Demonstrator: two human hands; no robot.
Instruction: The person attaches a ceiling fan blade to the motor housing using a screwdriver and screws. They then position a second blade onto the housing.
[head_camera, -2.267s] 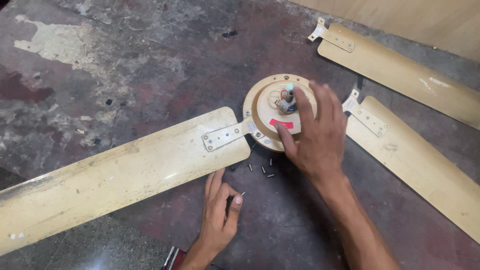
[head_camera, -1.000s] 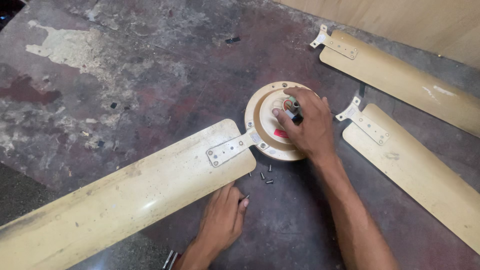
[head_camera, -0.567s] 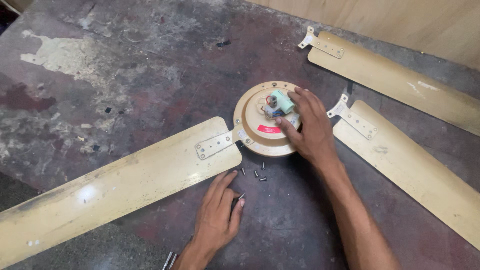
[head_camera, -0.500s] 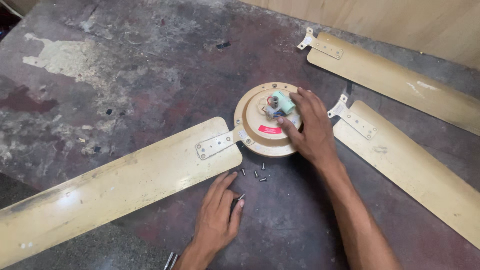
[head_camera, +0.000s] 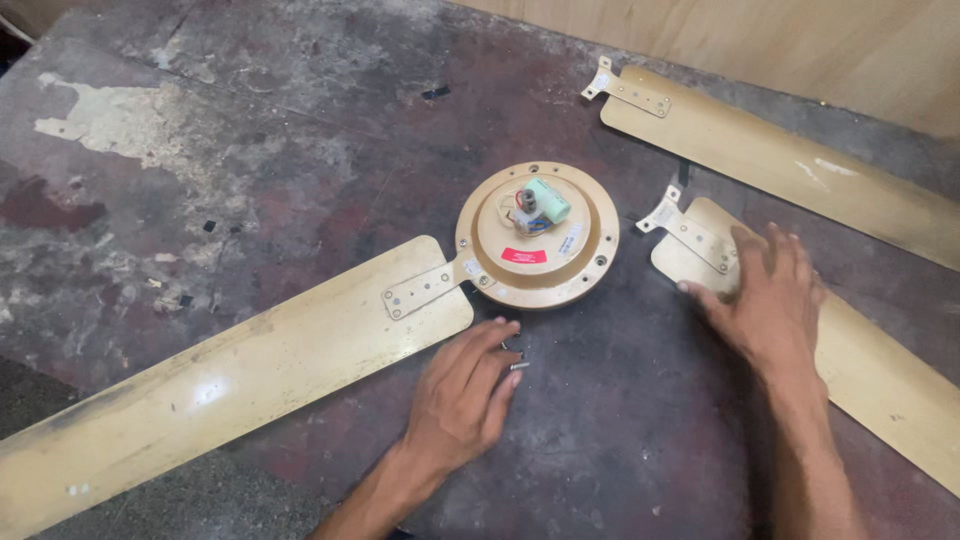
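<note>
A round tan ceiling-fan motor (head_camera: 537, 235) lies on the worn floor, with a green capacitor (head_camera: 548, 199) and a red label on top. One long tan blade (head_camera: 230, 375) is bolted to its left side. My right hand (head_camera: 765, 290) rests with spread fingers on the bracket end of a loose blade (head_camera: 850, 350) to the motor's right. My left hand (head_camera: 465, 395) lies on the floor just below the motor, fingertips by small loose screws (head_camera: 518, 362); whether it pinches one I cannot tell.
A second loose blade (head_camera: 770, 160) lies at the back right along a wooden wall (head_camera: 800, 40). The floor (head_camera: 250, 150) is stained dark concrete with pale patches at the far left.
My right hand has left the motor's top and moved right onto the loose blade's bracket end. My left hand stays by the screws. The capacitor is now uncovered.
</note>
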